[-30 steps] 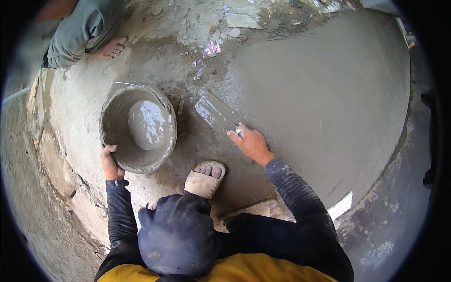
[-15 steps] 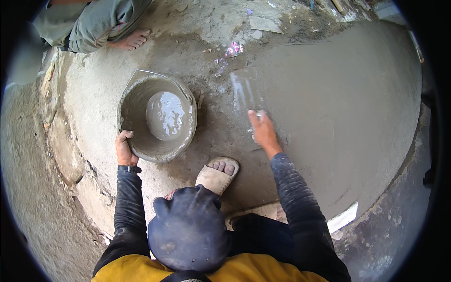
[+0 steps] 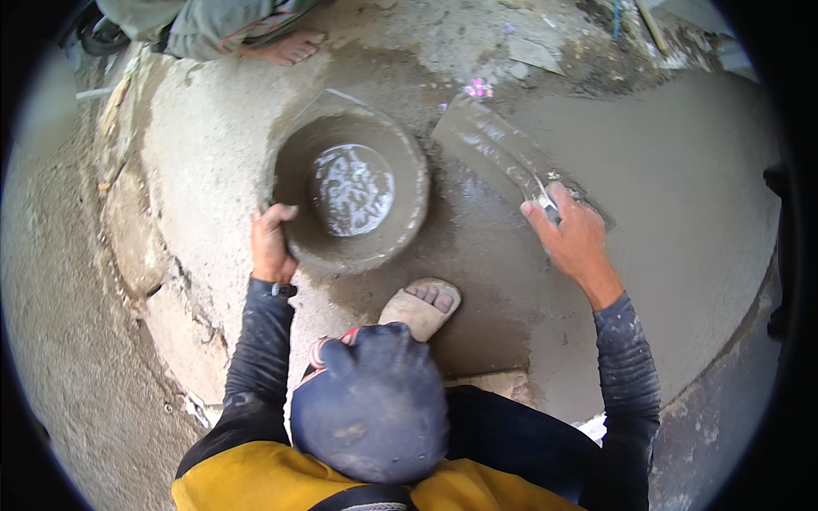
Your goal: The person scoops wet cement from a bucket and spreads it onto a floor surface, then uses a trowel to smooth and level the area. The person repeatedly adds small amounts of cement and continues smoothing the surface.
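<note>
My left hand [image 3: 273, 243] grips the near left rim of a round bucket [image 3: 411, 192], thumb over the edge. The bucket is coated with grey cement, has a thin wire handle at its far side, and holds wet, shiny slurry [image 3: 352, 189] at the bottom. In my right hand [image 3: 576, 238] is the handle of a long rectangular plastering trowel [image 3: 487, 140]. Its blade lies slantwise over the wet cement floor [image 3: 682, 196], with the far end pointing toward the bucket's far right; whether all of it touches is unclear.
One of my feet, in a pale sandal [image 3: 417, 311], stands just below the bucket. At the far left is another person's bare foot [image 3: 290, 48] beside grey trousers. Rubble, a flat slab piece [image 3: 535, 54] and a pink scrap [image 3: 478, 88] lie at the far edge. Cracked concrete [image 3: 183, 332] runs along the left.
My right hand has moved right, and the trowel has turned from nearly straight ahead to a slant. My left hand keeps its grip on the bucket. The whole view has shifted somewhat.
</note>
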A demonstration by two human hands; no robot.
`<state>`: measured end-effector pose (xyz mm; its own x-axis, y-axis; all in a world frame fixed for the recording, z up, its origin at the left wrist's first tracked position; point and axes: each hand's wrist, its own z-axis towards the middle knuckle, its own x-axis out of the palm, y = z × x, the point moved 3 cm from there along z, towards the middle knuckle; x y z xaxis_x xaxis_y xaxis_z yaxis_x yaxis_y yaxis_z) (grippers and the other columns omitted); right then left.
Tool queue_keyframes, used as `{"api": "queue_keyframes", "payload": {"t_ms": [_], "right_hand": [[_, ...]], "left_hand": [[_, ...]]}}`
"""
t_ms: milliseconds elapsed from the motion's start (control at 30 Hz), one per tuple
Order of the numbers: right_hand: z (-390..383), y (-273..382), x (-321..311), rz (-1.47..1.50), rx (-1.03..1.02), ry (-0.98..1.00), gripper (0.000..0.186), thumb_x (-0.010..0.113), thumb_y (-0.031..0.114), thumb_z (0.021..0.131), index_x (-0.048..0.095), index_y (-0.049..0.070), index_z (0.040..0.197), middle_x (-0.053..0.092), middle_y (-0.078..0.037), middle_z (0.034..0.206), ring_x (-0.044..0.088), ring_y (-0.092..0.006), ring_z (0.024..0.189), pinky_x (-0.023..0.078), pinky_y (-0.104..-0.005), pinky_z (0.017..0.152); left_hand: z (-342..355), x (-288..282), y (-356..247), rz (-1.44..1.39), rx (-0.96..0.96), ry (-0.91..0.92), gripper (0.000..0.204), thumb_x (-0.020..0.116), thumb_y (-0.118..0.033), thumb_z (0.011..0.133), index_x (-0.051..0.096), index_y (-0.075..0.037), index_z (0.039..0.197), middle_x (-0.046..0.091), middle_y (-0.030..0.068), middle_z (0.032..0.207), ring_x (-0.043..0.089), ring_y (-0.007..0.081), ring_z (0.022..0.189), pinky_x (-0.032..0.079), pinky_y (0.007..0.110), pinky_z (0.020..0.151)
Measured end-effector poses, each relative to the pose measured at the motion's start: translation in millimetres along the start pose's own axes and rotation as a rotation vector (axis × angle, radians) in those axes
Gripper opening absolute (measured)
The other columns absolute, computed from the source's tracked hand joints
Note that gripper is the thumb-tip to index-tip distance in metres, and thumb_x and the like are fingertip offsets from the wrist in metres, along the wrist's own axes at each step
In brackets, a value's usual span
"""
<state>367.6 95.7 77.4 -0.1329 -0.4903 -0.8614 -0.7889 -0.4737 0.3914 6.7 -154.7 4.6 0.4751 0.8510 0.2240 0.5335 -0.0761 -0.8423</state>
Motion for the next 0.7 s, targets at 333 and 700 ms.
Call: {"api": "queue_keyframes", "payload": {"t_ms": [333, 700], "right_hand": [[71, 134, 82, 0.086, -0.276, 0.228, 0.059, 0.061, 0.056, 0.096, 0.067, 0.000, 0.114, 0.072, -0.026, 0.092, 0.069, -0.0453, 0.094, 0.053, -0.0513, 0.083], [12, 16, 57, 0.688, 0.088, 0.320, 0.051, 0.063, 0.047, 0.098, 0.060, -0.003, 0.105, 0.068, -0.017, 0.084, 0.064, -0.0301, 0.076, 0.049, -0.0438, 0.073]], "left_hand": [[-19, 46, -4, 0.006, 0.062, 0.035, 0.063, 0.058, 0.008, 0.078, 0.053, -0.001, 0.140, 0.066, 0.0024, 0.095, 0.060, 0.0120, 0.079, 0.051, 0.027, 0.080], [12, -21, -1, 0.008, -0.014, -0.078, 0.044, 0.054, 0.003, 0.078, 0.056, -0.001, 0.122, 0.063, 0.0053, 0.090, 0.062, 0.0167, 0.079, 0.055, 0.032, 0.078]]}}
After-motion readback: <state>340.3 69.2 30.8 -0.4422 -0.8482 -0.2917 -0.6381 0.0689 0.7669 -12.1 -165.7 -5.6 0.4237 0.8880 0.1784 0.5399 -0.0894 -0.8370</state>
